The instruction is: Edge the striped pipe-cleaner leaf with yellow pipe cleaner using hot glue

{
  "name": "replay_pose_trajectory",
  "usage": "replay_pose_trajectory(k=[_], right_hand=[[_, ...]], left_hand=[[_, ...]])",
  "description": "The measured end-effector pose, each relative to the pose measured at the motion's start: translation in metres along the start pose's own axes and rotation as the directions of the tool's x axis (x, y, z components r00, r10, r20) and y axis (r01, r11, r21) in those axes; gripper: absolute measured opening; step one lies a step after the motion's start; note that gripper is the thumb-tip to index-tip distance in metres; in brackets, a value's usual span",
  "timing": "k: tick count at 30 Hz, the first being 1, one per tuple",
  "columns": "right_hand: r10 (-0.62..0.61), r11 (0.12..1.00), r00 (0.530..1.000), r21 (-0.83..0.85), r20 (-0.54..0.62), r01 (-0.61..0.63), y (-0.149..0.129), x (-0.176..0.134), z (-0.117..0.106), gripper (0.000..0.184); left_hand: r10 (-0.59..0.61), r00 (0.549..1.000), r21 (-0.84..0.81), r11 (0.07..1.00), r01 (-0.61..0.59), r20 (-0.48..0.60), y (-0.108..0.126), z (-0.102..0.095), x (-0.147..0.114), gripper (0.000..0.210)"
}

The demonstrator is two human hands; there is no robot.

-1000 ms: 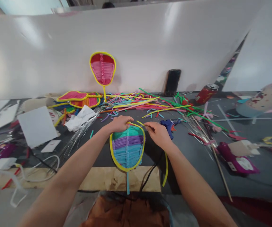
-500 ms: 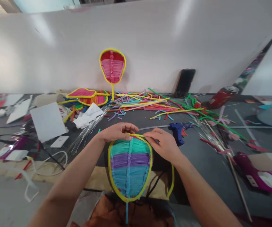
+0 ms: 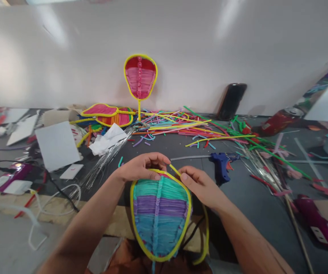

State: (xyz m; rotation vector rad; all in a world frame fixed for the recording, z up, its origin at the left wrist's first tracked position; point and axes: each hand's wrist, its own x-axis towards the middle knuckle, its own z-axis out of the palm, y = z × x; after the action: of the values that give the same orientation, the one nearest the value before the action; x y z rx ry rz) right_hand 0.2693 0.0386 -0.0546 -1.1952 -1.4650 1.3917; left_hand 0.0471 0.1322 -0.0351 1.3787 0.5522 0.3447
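A fan-shaped pipe-cleaner piece (image 3: 171,224), with teal, purple and blue bands, a ribbed centre line and a yellow border, is held upright in front of me above my lap. My left hand (image 3: 141,167) grips its upper rim, thumb on the front and fingers curled behind. At the upper right, my right hand (image 3: 202,186) pinches a yellow pipe cleaner (image 3: 175,170) between thumb and finger. Its short end sticks up toward my left fingers, apart from the rim. A long yellow length hangs down below my right hand.
Behind stands a finished-looking red and pink fan (image 3: 140,78) against the white wall. Loose pipe cleaners (image 3: 178,127) lie beneath it. A blue glue gun (image 3: 221,167), a phone (image 3: 231,101), a red can (image 3: 281,120), white paper (image 3: 57,146) and silver wires (image 3: 102,163) surround the work area.
The yellow pipe cleaner's end, which lay along the top rim, now sticks up away from it. My right hand has moved slightly lower and right; the fan sits a little lower in view.
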Motion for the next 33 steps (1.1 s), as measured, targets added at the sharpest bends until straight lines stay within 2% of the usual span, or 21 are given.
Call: replay_pose_trajectory(k=[2, 5, 7, 11, 16, 20, 24, 29, 33], right_hand=[[0.048, 0.986, 0.989, 0.154, 0.141, -0.070, -0.003, -0.002, 0.002, 0.041], [0.064, 0.966, 0.978, 0.235, 0.197, -0.110, -0.008, -0.005, 0.004, 0.042], [0.040, 0.966, 0.978, 0.241, 0.205, -0.090, -0.009, -0.008, 0.005, 0.042], [-0.049, 0.973, 0.963, 0.231, 0.266, -0.014, -0.009, -0.013, 0.004, 0.037], [-0.139, 0.970, 0.931, 0.237, 0.339, 0.058, -0.008, -0.016, 0.001, 0.032], [-0.189, 0.964, 0.914, 0.245, 0.360, 0.103, -0.011, -0.017, 0.000, 0.034], [-0.197, 0.967, 0.913, 0.227, 0.358, 0.119, -0.013, -0.017, -0.002, 0.034], [-0.191, 0.968, 0.917, 0.221, 0.351, 0.117, -0.011, -0.017, -0.003, 0.034], [-0.198, 0.962, 0.951, 0.234, 0.239, 0.141, -0.009, -0.017, -0.002, 0.055]], left_hand=[[0.008, 1.000, -0.007, 1.000, -0.008, 0.012, 0.000, 0.000, 0.000, 0.048], [0.017, 1.000, 0.060, 0.998, -0.017, 0.002, 0.005, 0.000, -0.002, 0.048], [-0.007, 1.000, 0.190, 0.982, 0.006, 0.005, 0.013, 0.001, -0.006, 0.041], [-0.079, 0.996, 0.450, 0.892, 0.054, 0.036, 0.033, 0.008, -0.022, 0.026], [0.013, 1.000, 0.564, 0.825, -0.025, 0.025, 0.052, 0.028, -0.042, 0.024], [0.044, 0.999, 0.599, 0.799, -0.050, 0.024, 0.056, 0.037, -0.051, 0.023], [-0.021, 1.000, 0.558, 0.829, 0.012, 0.010, 0.053, 0.039, -0.055, 0.031], [-0.095, 0.990, 0.545, 0.827, 0.138, -0.107, 0.049, 0.043, -0.057, 0.021], [-0.065, 0.975, 0.559, 0.810, 0.176, -0.212, 0.054, 0.048, -0.055, 0.018]])
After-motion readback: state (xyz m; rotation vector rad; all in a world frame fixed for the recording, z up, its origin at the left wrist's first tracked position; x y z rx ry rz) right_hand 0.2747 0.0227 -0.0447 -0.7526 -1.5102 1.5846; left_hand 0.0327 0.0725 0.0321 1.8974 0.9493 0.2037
